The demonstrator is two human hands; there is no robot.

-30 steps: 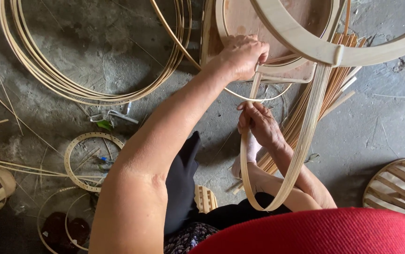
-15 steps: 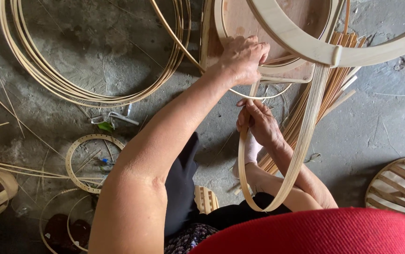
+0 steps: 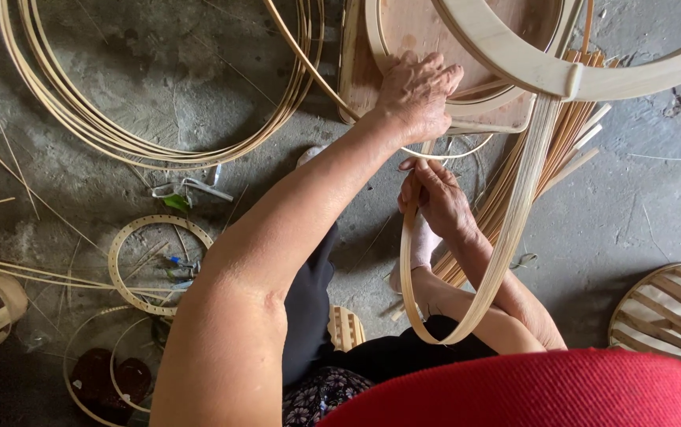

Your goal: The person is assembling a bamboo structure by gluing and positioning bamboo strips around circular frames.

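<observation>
While the left hand [image 3: 418, 95] is pressing, fingers curled, on the round wooden form [image 3: 427, 35] at twelve o'clock, the right hand [image 3: 435, 198] is pinching the bamboo strip [image 3: 506, 237], bent into a loop but not yet closed.

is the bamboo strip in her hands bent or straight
Bent. The strip curves in a long U from the wide hoop above down round to the right hand; the left hand presses on the round board.
</observation>
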